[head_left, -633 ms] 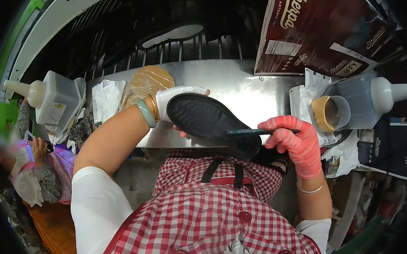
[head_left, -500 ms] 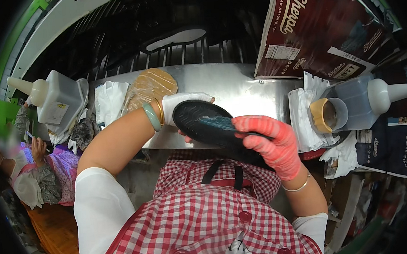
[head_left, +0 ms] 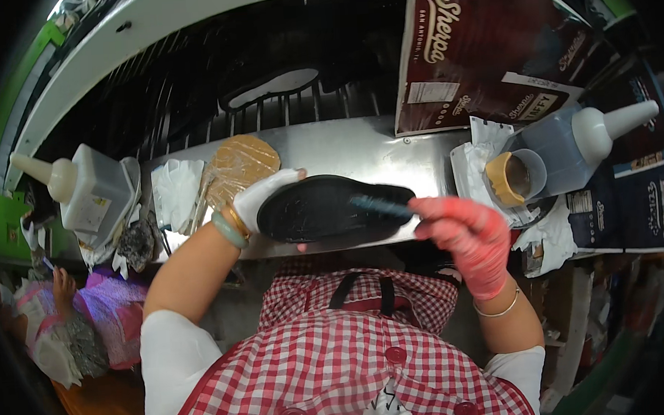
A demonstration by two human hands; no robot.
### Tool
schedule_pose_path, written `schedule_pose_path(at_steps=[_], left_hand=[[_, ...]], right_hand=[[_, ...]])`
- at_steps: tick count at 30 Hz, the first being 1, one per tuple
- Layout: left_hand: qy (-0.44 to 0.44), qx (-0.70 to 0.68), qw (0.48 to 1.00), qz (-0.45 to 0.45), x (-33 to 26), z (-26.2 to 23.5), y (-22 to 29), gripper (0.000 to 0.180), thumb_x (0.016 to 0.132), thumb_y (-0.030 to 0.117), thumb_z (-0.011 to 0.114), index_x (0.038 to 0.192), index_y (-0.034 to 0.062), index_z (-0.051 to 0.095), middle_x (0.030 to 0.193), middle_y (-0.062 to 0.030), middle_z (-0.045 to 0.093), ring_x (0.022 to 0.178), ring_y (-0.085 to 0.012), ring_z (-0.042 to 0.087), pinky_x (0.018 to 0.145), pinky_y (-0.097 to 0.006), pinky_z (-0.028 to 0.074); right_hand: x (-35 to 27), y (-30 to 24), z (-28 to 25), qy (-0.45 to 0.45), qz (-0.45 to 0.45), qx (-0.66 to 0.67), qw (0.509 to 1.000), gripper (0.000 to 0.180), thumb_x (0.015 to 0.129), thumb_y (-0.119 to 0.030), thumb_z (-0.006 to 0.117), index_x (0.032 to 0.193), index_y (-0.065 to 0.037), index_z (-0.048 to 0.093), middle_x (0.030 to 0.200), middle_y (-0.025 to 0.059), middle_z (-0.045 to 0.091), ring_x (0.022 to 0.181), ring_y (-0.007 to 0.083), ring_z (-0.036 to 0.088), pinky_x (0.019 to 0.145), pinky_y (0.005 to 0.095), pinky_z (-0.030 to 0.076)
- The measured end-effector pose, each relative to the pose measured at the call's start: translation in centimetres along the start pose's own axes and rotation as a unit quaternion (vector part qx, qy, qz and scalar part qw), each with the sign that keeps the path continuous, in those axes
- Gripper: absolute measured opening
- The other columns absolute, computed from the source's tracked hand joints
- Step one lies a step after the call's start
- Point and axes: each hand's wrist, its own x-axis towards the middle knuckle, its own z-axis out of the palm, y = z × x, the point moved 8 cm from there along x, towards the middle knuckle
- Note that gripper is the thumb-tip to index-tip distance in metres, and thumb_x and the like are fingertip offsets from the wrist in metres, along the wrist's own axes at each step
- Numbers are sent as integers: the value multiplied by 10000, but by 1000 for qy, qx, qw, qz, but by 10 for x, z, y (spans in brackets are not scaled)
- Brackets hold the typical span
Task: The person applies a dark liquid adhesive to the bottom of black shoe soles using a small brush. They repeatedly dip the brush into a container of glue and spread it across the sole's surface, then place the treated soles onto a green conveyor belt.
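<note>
A black shoe sole [head_left: 302,213] lies nearly level over the near edge of the metal table. My left hand [head_left: 259,200], in a white glove with bare fingertips, grips its left end from beneath and the side; most of those fingers are hidden. In a red-and-pink glove, my right hand [head_left: 467,237] is closed on a brush whose bluish bristles [head_left: 381,205] reach over the right half of the sole. The bristles are blurred and seem to touch the surface. The brush's handle is mostly hidden by the glove.
A pale squeeze bottle [head_left: 99,191] stands left, another [head_left: 564,148] right beside a yellow-rimmed cup [head_left: 507,179]. Behind my left hand lies a plastic-wrapped tan disc [head_left: 242,163]. A dark red box [head_left: 482,46] and a rack with black soles [head_left: 279,87] are behind. Another person [head_left: 88,321] sits left.
The sole has turned from a slant to nearly level, and its far end has swung up. The brush has swept along it toward the right end with my right hand.
</note>
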Motion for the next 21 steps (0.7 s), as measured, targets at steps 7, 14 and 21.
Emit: schedule_pose_path(at_steps=[7,14,21], left_hand=[[-107,-161,944,267,-5,50,-17,803,726,394,667,1311,-69,370,1171,-309,519,995,-474,571,810,-522,524],[-110,-111,948,278,0,70,-36,910,651,423,725,1316,-66,343,1125,-299,528,978,-465,576,804,-487,539],[-127,-86,949,276,1,79,-48,933,637,451,705,1331,-51,337,1173,-260,512,988,-432,571,856,-512,493]], right_hand=[[-11,11,-26,341,76,242,905,221,897,-173,597,1053,-16,612,753,45,631,569,70,584,492,162,414],[1,17,-7,319,56,272,906,192,941,-195,513,1029,-36,574,831,81,641,615,114,635,520,194,495],[0,20,-7,323,57,267,906,199,932,-164,527,1038,-3,579,856,107,646,638,142,654,533,212,514]])
